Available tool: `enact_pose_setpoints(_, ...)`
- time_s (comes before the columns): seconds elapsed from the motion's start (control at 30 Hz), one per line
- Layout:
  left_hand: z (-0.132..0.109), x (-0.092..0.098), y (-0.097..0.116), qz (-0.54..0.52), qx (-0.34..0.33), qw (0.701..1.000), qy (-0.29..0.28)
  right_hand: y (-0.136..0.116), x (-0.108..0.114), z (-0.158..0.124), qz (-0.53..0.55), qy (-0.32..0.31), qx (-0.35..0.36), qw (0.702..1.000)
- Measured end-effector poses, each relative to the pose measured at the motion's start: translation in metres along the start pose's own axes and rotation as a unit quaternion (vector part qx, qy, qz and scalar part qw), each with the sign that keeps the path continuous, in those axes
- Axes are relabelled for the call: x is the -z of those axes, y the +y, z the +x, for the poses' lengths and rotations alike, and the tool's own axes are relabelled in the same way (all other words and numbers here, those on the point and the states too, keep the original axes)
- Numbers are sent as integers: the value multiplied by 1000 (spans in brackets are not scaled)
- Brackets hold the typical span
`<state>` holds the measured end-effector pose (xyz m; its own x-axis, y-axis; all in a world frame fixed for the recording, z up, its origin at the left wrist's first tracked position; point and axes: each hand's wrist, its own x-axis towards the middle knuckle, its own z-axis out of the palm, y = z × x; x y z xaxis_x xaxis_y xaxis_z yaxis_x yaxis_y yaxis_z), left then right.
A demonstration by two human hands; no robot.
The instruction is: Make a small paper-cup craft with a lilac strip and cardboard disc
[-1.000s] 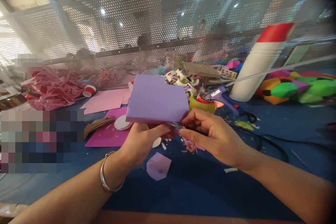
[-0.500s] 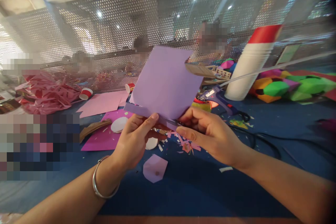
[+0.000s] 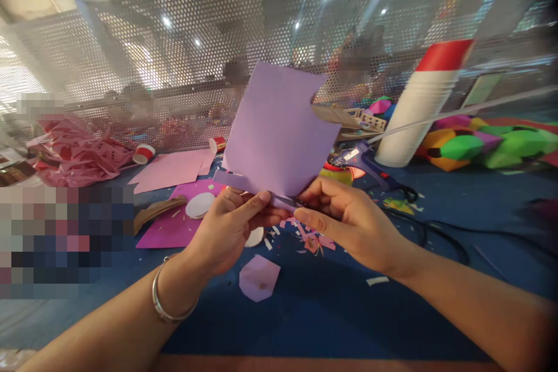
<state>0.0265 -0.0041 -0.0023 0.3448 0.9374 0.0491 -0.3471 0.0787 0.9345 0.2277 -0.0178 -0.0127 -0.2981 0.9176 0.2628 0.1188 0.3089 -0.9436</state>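
My left hand (image 3: 226, 229) pinches the lower edge of a lilac sheet of paper (image 3: 279, 128), held upright over the blue table (image 3: 331, 314). A narrow strip (image 3: 233, 180) hangs from the sheet's bottom edge, partly cut off. My right hand (image 3: 349, 221) is closed round small scissors (image 3: 290, 202), whose blades sit at the sheet's bottom edge. A silver bangle (image 3: 168, 308) is on my left wrist.
A lilac offcut (image 3: 259, 277) and pink scraps (image 3: 311, 239) lie below my hands. Magenta and pink sheets (image 3: 174, 186), white discs, a glue gun (image 3: 366, 161) with black cable, a tall red-topped stack of cups (image 3: 421, 104) and coloured paper solids (image 3: 488, 145) lie around. Perforated metal screen behind.
The lilac sheet has tilted from nearly flat to upright, and a narrow strip has been cut along its bottom edge. My hands stayed close together.
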Motion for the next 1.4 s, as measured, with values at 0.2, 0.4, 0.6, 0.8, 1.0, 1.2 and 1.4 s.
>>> enact_pose_setpoints(0.2,2,3,0,0,5,1000,1,1,0,0,-8,4,-3,1000)
enact_pose_setpoints(0.4,2,2,1,-15,-16,1000,13,4,-1,0,-8,-7,-3,1000)
enact_pose_setpoints(0.6,-1,-2,-4,45,-85,995,39,3,-3,1,-22,0,-9,1000)
enact_pose_setpoints(0.8,-2,0,-7,101,-150,983,43,2,-4,0,-16,-1,-10,1000)
enact_pose_setpoints(1.0,5,7,-4,94,-146,983,66,1,-5,-2,-27,6,-12,1000)
enact_pose_setpoints(1.2,4,7,-6,117,-168,976,75,0,-5,-2,-24,21,2,999)
enact_pose_setpoints(1.4,-4,-2,-1,222,-227,941,116,0,-7,-2,-13,32,-2,999)
